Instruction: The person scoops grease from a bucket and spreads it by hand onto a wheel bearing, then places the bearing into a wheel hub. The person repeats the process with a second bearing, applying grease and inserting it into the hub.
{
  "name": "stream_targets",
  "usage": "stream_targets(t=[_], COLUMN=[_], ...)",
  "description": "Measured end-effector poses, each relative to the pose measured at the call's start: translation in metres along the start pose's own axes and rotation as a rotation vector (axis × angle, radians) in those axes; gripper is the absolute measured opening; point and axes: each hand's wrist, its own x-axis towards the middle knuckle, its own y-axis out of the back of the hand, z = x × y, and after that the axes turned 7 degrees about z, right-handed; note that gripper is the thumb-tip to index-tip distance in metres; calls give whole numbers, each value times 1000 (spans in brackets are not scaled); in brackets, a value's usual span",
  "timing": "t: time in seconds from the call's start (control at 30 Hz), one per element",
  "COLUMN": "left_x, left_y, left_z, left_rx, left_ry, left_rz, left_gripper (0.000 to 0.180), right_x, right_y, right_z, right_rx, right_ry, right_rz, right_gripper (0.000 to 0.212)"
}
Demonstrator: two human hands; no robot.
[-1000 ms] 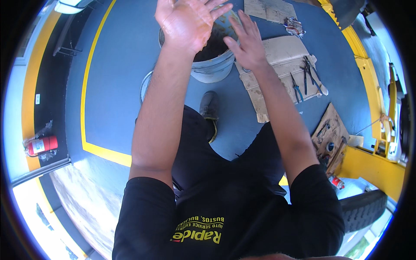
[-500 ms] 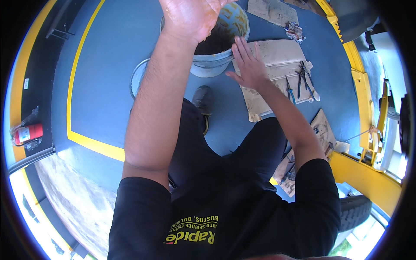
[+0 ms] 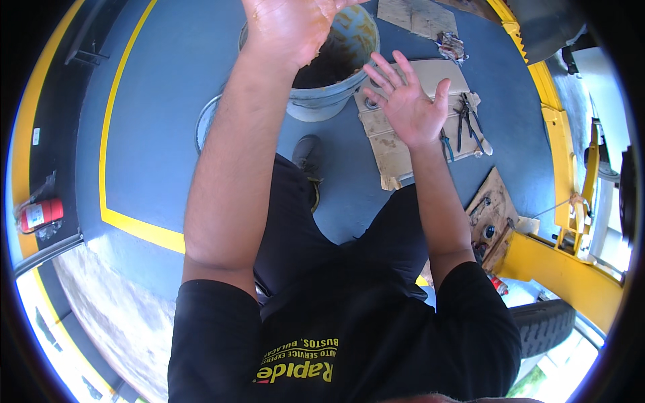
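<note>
My left hand (image 3: 289, 28) is raised at the top edge, in front of a pail (image 3: 316, 107). Amber grease smears its palm; a thumb or finger stretches to the right and the other fingers are cut off by the frame. Dark brown grease (image 3: 329, 64) lies inside the pail, with amber streaks up its inner wall. Just right of the rim, my right hand (image 3: 418, 113) is held palm up with fingers spread, holding nothing. Beneath it lies a sheet of cardboard (image 3: 390, 158) bearing a small metal ring (image 3: 371, 103), black-handled pliers (image 3: 463, 121) and blue-handled pliers (image 3: 447, 145).
A round pale rim (image 3: 203, 124) shows beside the pail, partly behind my left forearm. Crumpled paper or rag (image 3: 451, 47) lies at the upper right. Stained board (image 3: 489, 208), yellow lift arm (image 3: 544, 265) and tyre (image 3: 545, 329) are at right. A red extinguisher (image 3: 41, 215) is far left.
My right hand has left the pail's rim, moved right and turned palm up with its fingers spread. My left hand stays raised, shifted slightly left in the picture.
</note>
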Motion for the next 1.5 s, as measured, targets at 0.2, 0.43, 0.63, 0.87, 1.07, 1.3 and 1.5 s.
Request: stream_targets(t=[0.2,0.43,0.63,0.87,1.07,1.3,1.5], left_x=[11,2,5,1,2,5,11], left_y=[24,19,21,15,10,13,14], left_z=[-11,-16,-15,-12,-19,-21,-23], left_rx=[5,42,33,67,57,78,80], left_ry=[-71,-115,-92,-122,-122,-95,-66], left_rz=[-124,-199,-181,-209,-247,-193,-224], left_gripper=[76,72,73,69,67,63,61], right_x=[41,79,35,5,31,7,41], right_y=[-8,5,11,-2,-9,3,-18], right_z=[7,33,29,-3,2,5,8], right_rx=[-310,-727,-984,-1101,-1211,-1083,326], right_ry=[203,430,392,294,235,187,-94], right_rz=[-34,-192,-301,-255,-321,-187,14], right_gripper=[105,96,99,108,96,100,98])
